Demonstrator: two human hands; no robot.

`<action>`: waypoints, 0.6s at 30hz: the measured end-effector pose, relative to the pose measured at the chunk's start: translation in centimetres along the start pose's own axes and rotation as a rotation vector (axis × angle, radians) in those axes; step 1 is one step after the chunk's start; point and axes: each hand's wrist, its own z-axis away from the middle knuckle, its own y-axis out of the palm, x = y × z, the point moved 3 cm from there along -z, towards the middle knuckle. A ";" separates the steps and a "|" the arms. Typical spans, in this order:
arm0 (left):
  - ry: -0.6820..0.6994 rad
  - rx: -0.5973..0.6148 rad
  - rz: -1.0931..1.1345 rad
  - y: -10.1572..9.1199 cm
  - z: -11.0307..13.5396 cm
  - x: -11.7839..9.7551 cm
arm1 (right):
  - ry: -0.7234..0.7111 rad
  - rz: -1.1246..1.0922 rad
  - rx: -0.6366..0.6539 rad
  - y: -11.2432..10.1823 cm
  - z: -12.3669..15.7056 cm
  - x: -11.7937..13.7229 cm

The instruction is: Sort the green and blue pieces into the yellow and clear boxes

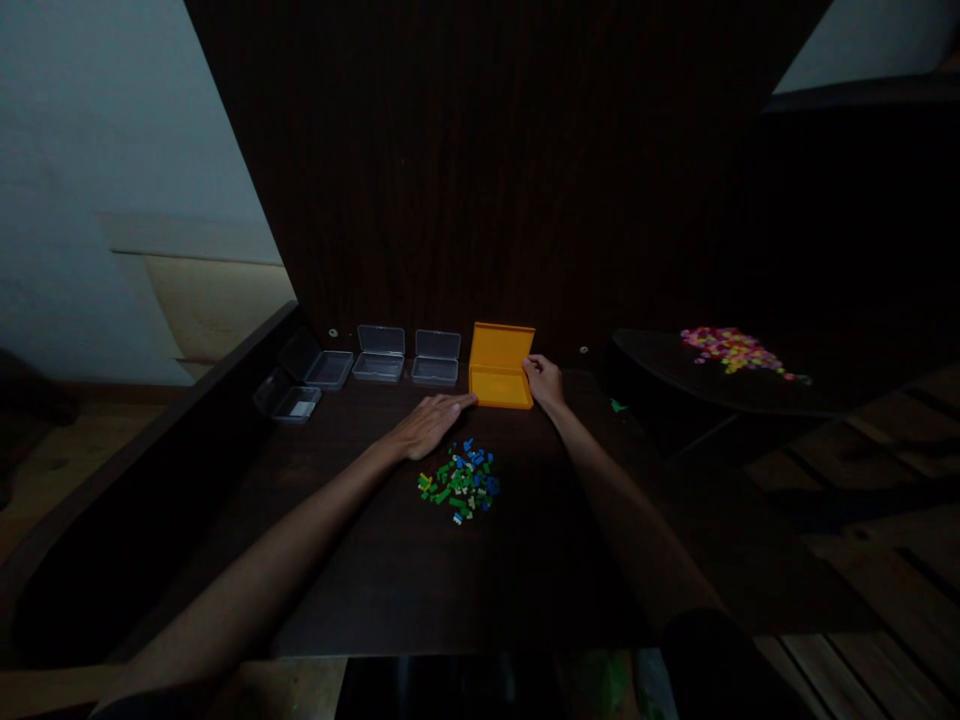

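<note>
An orange-yellow plastic box (501, 388) stands at the back of the dark table, its lid raised and its tray bare inside. My left hand (429, 424) lies low over the table with fingers stretched out, their tips touching the box's front left corner. At the box's right side, my right hand (544, 380) has its fingers curled against the edge where lid and tray meet. Between my forearms lies a loose pile of small building bricks (461, 482) in green, blue, yellow and white.
Left of the yellow box stand several clear plastic boxes (379, 366) with raised lids. A dark panel (480, 170) rises behind the table (375, 590). On a side shelf (645, 362) at the right lies a heap of small pink, red and yellow pieces (731, 350). A raised side board (150, 450) borders the left.
</note>
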 end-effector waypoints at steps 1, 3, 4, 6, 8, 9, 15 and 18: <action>-0.006 -0.004 0.005 0.1 0.0 0.1 | -0.005 0.004 0.001 0.0 0.1 0.0; -0.005 -0.017 0.023 0.1 0.0 0.2 | -0.016 0.013 0.004 -0.1 0.3 0.1; 0.004 -0.029 0.038 0.1 0.1 0.3 | -0.022 0.018 0.006 -0.1 0.5 0.2; 0.034 -0.070 0.081 0.0 0.1 0.3 | -0.035 0.030 0.012 -0.2 0.9 0.3; 0.053 -0.124 0.138 -0.3 0.2 0.4 | -0.047 0.045 0.020 -0.3 1.2 0.4; 0.056 -0.146 0.167 -0.4 0.3 0.5 | -0.052 0.052 0.024 -0.3 1.4 0.5; 0.100 -0.202 0.296 -1.0 0.7 0.3 | -0.076 0.105 0.038 -0.4 2.4 1.4; 0.121 -0.214 0.347 -1.1 0.9 0.1 | -0.088 0.134 0.048 -0.6 3.0 1.8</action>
